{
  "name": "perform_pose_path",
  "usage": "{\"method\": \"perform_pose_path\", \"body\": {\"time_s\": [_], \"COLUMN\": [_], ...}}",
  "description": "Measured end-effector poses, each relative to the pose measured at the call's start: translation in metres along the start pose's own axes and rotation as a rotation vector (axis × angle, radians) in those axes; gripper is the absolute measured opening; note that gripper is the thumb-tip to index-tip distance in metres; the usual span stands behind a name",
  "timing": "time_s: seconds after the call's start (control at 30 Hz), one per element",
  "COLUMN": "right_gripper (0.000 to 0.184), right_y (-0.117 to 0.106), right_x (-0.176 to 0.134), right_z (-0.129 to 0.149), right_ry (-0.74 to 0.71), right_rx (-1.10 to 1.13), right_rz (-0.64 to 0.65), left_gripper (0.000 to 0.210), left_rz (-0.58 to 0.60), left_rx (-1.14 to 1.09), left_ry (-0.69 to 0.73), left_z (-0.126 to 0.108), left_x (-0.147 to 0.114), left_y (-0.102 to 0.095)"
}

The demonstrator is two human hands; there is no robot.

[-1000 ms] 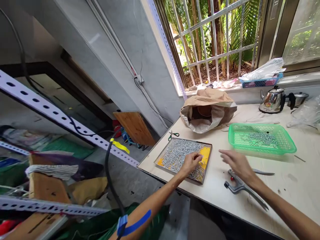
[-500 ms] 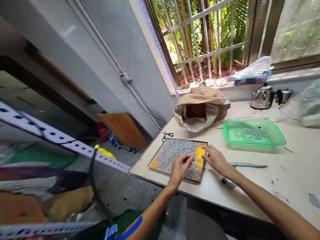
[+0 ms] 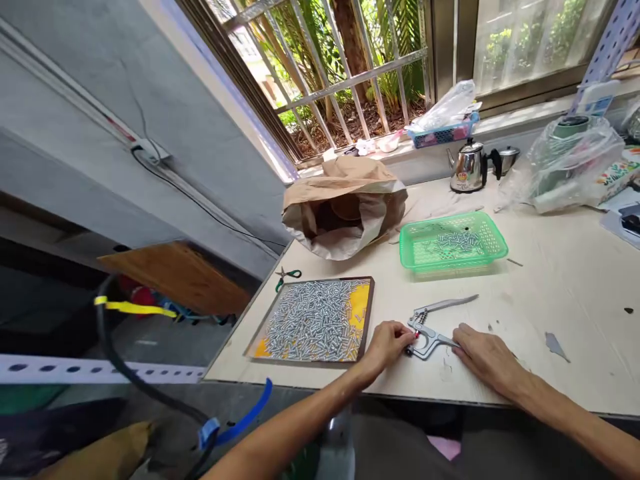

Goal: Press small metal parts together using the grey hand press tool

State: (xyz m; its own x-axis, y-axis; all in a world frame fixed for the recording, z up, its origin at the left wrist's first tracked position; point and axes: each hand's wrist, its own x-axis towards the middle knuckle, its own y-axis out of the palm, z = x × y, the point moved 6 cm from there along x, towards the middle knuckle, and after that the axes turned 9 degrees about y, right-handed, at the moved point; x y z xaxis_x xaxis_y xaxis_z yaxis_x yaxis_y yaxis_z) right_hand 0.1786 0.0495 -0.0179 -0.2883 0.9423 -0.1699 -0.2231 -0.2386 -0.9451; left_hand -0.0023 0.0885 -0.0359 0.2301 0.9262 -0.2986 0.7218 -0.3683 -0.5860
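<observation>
Grey hand pliers (image 3: 431,341) with a coil spring between their spread handles lie on the table. My right hand (image 3: 487,357) pinches the end of the near handle. At the pliers' head my left hand (image 3: 387,345) is closed, thumb and fingertips together beside a tiny red spot; what they pinch is too small to make out. To the left, a shallow tray (image 3: 371,300) with a yellow bottom holds a dense layer of small silvery ridged metal pieces (image 3: 313,320), like springs or screws. More such pieces lie in the green plastic basket (image 3: 407,257).
Small green-handled scissors (image 3: 289,274) lie behind the tray. A brown paper bag (image 3: 345,207) gapes toward me. Farther back stand a steel kettle (image 3: 469,167) and a plastic-wrapped bundle (image 3: 565,163). The table's front edge (image 3: 280,383) runs under my forearms.
Both hands have moved from over the tray to the pliers on its right. The right hand has taken hold of a handle. My view has turned to the right.
</observation>
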Motion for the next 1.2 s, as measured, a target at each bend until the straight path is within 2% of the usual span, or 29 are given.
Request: {"method": "perform_pose_path", "body": {"time_s": [0.1,0.33,0.43,0.5,0.53,0.6,0.67,0.73,0.83,0.93,1.1,1.13,1.2], "right_gripper": [0.014,0.017,0.016,0.012,0.020,0.053,0.080,0.092,0.098,0.094,0.071,0.064,0.052], "right_y": [-0.005,-0.009,-0.010,-0.013,-0.016,-0.021,-0.023,-0.021,-0.021,-0.026,-0.032,-0.032,-0.029], "right_x": [0.001,0.002,0.002,0.005,0.007,0.014,0.023,0.030,0.037,0.038,0.034,0.032,0.030], "right_z": [0.000,0.003,0.003,0.001,-0.001,-0.008,-0.015,-0.019,-0.019,-0.014,-0.009,-0.009,-0.009], "right_ry": [-0.024,-0.034,-0.019,-0.053,-0.075,-0.101,-0.107,-0.109,-0.102,-0.087,-0.085,-0.087,-0.084], "right_rx": [0.005,-0.066,-0.120,-0.118,-0.110,-0.101,-0.108,-0.118,-0.130,-0.145,-0.167,-0.164,-0.148], "right_rz": [0.004,0.087,0.123,0.100,0.061,-0.030,-0.057,-0.014,0.023,0.031,0.028,0.022,0.014], "left_gripper": [0.023,0.019,0.019,0.021,0.022,0.025,0.025,0.025,0.024,0.024,0.025,0.025,0.019], "left_rz": [0.076,0.195,0.247,0.264,0.265,0.263,0.260,0.253,0.238,0.232,0.261,0.256,0.162], "left_rx": [0.007,-0.170,-0.183,-0.163,-0.145,-0.113,-0.100,-0.111,-0.135,-0.140,-0.067,0.000,0.209], "left_ry": [-0.099,-0.373,-0.434,-0.443,-0.438,-0.421,-0.414,-0.410,-0.400,-0.392,-0.388,-0.357,-0.165], "left_z": [0.005,0.009,0.006,0.005,0.004,0.004,0.005,0.004,0.004,0.004,0.004,0.002,-0.010], "left_x": [-0.002,-0.008,-0.012,-0.013,-0.013,-0.013,-0.013,-0.014,-0.016,-0.015,-0.019,-0.021,-0.023], "left_y": [0.004,0.011,0.012,0.012,0.012,0.013,0.013,0.014,0.014,0.015,0.014,0.013,0.008]}}
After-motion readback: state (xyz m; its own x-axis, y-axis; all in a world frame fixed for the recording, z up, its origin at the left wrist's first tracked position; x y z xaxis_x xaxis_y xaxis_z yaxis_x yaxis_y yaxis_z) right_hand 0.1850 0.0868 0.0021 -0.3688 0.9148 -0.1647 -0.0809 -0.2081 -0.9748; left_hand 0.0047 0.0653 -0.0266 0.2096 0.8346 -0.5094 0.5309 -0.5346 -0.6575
